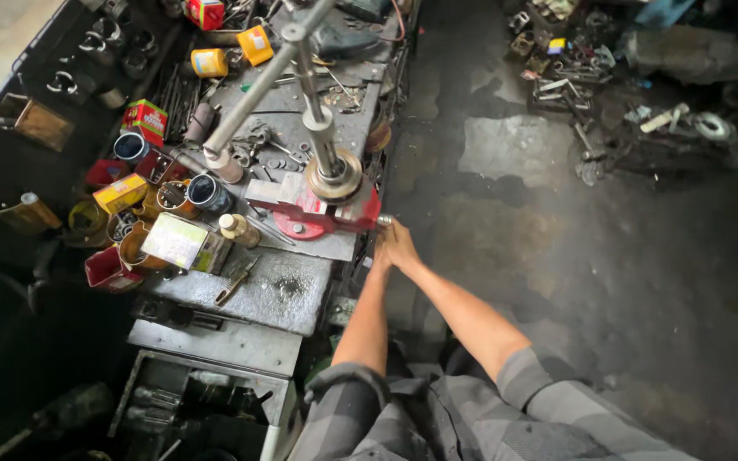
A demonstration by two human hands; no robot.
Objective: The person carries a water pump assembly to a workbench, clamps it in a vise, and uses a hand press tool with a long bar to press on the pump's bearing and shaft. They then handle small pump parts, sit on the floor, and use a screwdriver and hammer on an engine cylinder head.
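A red bench vise [322,213] with a round red base sits bolted at the near right edge of a grey, grease-stained metal workbench [275,290]. Clamped upright in it is a long steel shaft [318,119] with stepped collars, ending in a wide brass-coloured ring just above the vise; a second grey steel tube [254,90] leans across it on a slant, its pale end resting down on the bench top.

Both of the person's arms reach forward together to the right end of the vise, where its short metal handle tip [383,220] pokes out past the bench edge. The right hand [401,245] is closed over that spot, knuckles up, touching the handle tip. The left hand [380,256] is tucked in just beside and under the right one, mostly hidden by it (I cannot tell whether its fingers are curled around anything). So the vise lies directly in front of and slightly left of the two hands, the handle right at the fingertips.

Left of the vise the bench is crowded: a yellow box [119,192], a small pale bottle [237,229], open tins and a red tray [108,269]. The dark concrete floor [557,256] spreads off to the right.
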